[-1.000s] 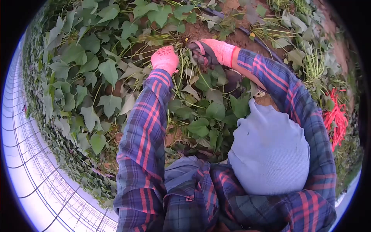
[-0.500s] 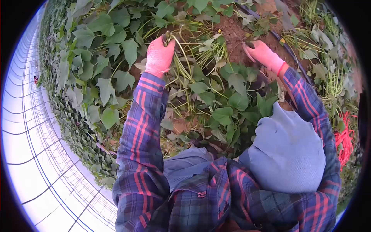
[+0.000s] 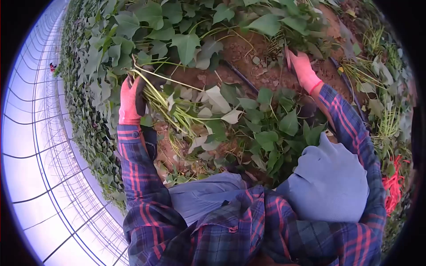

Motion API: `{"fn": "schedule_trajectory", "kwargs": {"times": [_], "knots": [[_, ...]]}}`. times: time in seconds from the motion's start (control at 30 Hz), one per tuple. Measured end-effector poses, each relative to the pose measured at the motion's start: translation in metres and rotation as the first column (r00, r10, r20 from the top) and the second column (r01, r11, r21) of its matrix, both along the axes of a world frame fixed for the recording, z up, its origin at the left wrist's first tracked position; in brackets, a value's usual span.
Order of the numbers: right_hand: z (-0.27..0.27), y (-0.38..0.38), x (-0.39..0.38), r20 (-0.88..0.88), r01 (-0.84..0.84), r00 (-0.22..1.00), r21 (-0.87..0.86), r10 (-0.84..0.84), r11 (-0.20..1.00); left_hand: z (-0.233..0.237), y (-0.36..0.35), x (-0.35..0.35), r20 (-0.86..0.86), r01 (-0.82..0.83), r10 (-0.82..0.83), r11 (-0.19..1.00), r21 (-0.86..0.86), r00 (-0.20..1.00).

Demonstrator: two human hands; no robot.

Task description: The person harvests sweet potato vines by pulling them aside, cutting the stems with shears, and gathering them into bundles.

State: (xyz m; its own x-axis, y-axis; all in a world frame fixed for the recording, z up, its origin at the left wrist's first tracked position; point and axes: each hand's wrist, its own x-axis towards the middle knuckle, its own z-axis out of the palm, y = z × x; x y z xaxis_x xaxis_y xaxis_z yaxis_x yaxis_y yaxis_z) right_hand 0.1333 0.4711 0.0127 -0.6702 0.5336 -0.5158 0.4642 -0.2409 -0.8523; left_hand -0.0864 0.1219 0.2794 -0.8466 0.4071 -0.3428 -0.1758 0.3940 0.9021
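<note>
So the left hand (image 3: 131, 101), in a pink glove with a dark palm side, has its fingers closed around a bunch of stems (image 3: 162, 97). The bunch is off to the person's left, cut or broken ends up by the fist, with the stems slanting down to the right and ending in some limp, pale-backed leaves (image 3: 217, 99).

The right hand (image 3: 304, 71) is well apart from it, out in front on the other side, same pink glove. It's right at the lower edge of a clump of green leaves (image 3: 290, 22). The fingertips are kinda lost in there, so I can't tell how far open it is or whether it's gripping anything.

Between the two hands there's reddish-brown soil (image 3: 239, 49) with a black hose (image 3: 241, 76) running across it. Closer to the body sits a leafy heap (image 3: 270, 137), right by the bent knee (image 3: 330, 179) in blue-grey cloth. Both arms are in plaid sleeves (image 3: 142, 166).

Further out on the right, there's a tangle of red strings (image 3: 392, 188) on the greenery. Way over left, a thick band of vines (image 3: 91, 128) runs alongside a whitish wall (image 3: 40, 173) crossed by dark lines.
</note>
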Motion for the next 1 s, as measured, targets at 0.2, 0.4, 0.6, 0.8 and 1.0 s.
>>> {"fn": "schedule_trajectory", "kwargs": {"times": [0.2, 0.4, 0.6, 0.8, 1.0], "knots": [[0.017, 0.01, 0.034, 0.159, 0.167, 0.981, -0.4, -0.111, 0.901, -0.027, 0.027, 0.03, -0.174, 0.298, -0.407, 0.846, -0.442, 0.897], [0.056, 0.011, 0.043, 0.079, 0.065, 0.996, -0.456, -0.033, 0.888, -0.005, 0.014, 0.05, -0.17, 0.304, -0.522, 0.698, -0.649, 0.836], [0.118, 0.016, 0.089, -0.116, -0.236, 0.968, -0.121, 0.222, 0.964, 0.058, -0.048, 0.082, 0.158, 0.355, -0.338, 0.931, -0.091, 0.928], [0.196, -0.003, 0.113, -0.186, -0.235, 0.956, -0.017, 0.228, 0.972, 0.056, -0.107, 0.11, 0.08, 0.257, -0.268, 0.958, 0.127, 0.96], [0.238, -0.02, 0.117, -0.119, -0.32, 0.93, 0.2, 0.347, 0.926, 0.046, -0.117, 0.109, -0.152, 0.547, -0.536, 0.734, 0.403, 0.831]]}}
